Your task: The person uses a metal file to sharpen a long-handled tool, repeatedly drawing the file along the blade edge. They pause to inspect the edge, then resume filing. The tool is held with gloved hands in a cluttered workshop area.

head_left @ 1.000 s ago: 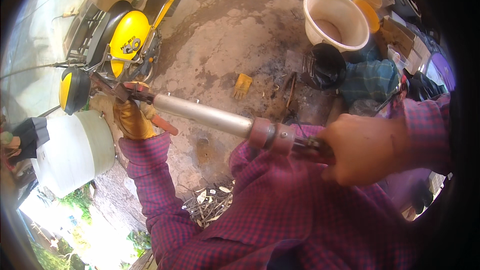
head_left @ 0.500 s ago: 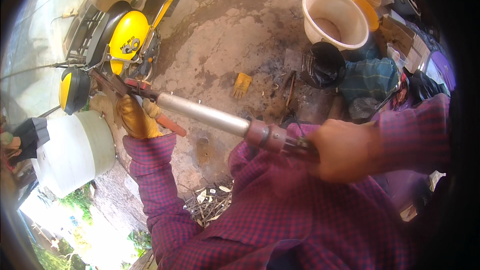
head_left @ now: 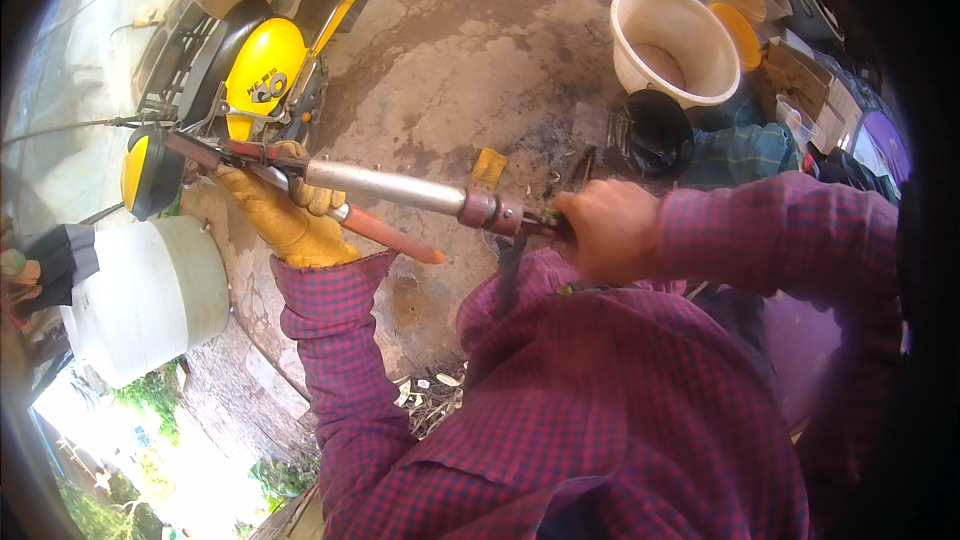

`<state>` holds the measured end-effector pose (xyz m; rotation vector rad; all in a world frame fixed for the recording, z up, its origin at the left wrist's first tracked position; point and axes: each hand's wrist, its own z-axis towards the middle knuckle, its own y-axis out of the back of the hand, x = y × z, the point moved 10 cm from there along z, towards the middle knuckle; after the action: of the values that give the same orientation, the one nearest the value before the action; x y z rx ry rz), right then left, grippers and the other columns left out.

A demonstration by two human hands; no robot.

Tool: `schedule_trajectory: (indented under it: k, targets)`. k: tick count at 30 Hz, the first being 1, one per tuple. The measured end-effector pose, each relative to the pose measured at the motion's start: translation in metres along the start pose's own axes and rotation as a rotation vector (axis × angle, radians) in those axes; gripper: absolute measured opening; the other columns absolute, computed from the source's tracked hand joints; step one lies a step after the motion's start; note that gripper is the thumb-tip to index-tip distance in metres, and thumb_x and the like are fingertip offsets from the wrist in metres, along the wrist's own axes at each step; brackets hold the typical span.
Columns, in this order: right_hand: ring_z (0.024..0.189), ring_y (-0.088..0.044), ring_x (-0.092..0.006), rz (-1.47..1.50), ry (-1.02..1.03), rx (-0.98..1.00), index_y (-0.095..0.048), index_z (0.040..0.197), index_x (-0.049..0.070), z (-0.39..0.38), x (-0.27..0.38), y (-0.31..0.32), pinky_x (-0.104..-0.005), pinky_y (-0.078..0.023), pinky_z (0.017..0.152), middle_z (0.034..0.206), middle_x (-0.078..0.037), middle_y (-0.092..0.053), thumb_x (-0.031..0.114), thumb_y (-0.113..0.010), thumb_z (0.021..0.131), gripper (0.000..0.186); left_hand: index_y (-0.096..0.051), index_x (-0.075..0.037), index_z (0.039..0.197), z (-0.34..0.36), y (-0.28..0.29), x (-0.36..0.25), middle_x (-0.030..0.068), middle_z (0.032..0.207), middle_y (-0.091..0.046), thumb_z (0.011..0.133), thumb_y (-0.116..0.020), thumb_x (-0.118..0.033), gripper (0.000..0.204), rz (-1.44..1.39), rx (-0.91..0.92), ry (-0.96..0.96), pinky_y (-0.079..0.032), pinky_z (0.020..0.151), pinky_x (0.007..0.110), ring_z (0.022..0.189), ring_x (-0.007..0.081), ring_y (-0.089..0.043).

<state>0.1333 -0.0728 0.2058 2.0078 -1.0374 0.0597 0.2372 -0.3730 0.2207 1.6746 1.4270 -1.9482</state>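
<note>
My right hand (head_left: pixel 612 232) is closed tight around the near end of the long metal tube (head_left: pixel 390 185), right where the rusty brown collar (head_left: pixel 487 210) sits. Compared with a second ago that hand has slid up and left, so the collar end sits higher in view, and the tube lies a bit flatter across my chest than before.

My left hand (head_left: pixel 282 210), in the yellow leather glove, is wrapped around the far end of the tube together with the red-handled tool (head_left: pixel 385 232), whose handle pokes out below the tube toward me. That hand has barely shifted; same grip, same spot next to the yellow motorbike tank (head_left: pixel 262 75).

The tube's far tip reaches to the round yellow-and-black part (head_left: pixel 148 172) on the bike, pretty much where it was earlier.

Further out, the white plastic jug (head_left: pixel 150 295) is at my lower left, and the cream basin (head_left: pixel 672 40) sits on the concrete floor (head_left: pixel 470 70) top right with a black pot (head_left: pixel 655 132) just below it. None of that moved.
</note>
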Motion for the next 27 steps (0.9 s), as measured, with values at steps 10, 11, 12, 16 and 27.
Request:
schedule_trajectory:
  k: [10, 11, 12, 16, 27]
  targets:
    - [0.091, -0.072, -0.0443, 0.061, 0.092, -0.137, -0.068, 0.102, 0.003, 0.049, -0.006, -0.018, -0.0533, -0.057, 0.079, 0.092, -0.024, -0.073, 0.018, -0.066, 0.083, 0.025, -0.065, -0.008, 0.099, -0.002, 0.0, -0.003, 0.0013, 0.067, -0.059, 0.093, -0.047, -0.085, 0.08, 0.019, -0.131, -0.008, -0.026, 0.037, 0.023, 0.042, 0.0073, -0.04]
    - [0.091, -0.072, -0.0442, 0.105, 0.112, -0.122, -0.068, 0.102, 0.003, 0.049, -0.005, -0.022, -0.0532, -0.057, 0.08, 0.092, -0.025, -0.073, 0.02, -0.067, 0.082, 0.026, -0.065, -0.008, 0.102, 0.0, -0.002, -0.002, 0.0029, 0.072, -0.064, 0.094, -0.046, -0.084, 0.079, 0.055, -0.126, -0.028, -0.026, 0.037, 0.022, 0.042, 0.0076, -0.042]
    - [0.092, -0.072, -0.0441, 0.138, 0.114, -0.088, -0.068, 0.102, 0.003, 0.048, -0.007, -0.027, -0.0531, -0.057, 0.08, 0.092, -0.025, -0.073, 0.021, -0.067, 0.081, 0.027, -0.065, -0.009, 0.11, -0.001, 0.004, -0.003, 0.0076, 0.088, -0.071, 0.094, -0.047, -0.083, 0.078, 0.131, -0.194, -0.072, -0.028, 0.037, 0.021, 0.045, 0.0091, -0.049]
    - [0.091, -0.072, -0.0418, 0.306, 0.149, 0.117, -0.07, 0.103, 0.002, 0.033, -0.022, -0.044, -0.051, -0.056, 0.08, 0.09, -0.025, -0.073, 0.03, -0.077, 0.076, 0.04, -0.064, -0.009, 0.12, -0.006, 0.003, 0.001, 0.0088, 0.087, -0.072, 0.093, -0.05, -0.083, 0.081, 0.253, -0.252, -0.135, -0.031, 0.038, 0.021, 0.049, 0.0096, -0.052]
    - [0.095, -0.074, -0.0339, 0.631, -0.376, -0.079, -0.071, 0.106, -0.004, 0.041, -0.222, -0.13, -0.0445, -0.056, 0.082, 0.099, -0.024, -0.075, 0.045, -0.087, 0.076, 0.06, -0.058, -0.009, 0.096, -0.015, -0.015, 0.049, 0.0023, 0.067, -0.054, 0.103, -0.045, -0.071, 0.064, 0.385, -0.246, 0.104, -0.047, 0.063, 0.031, 0.062, 0.0157, -0.054]
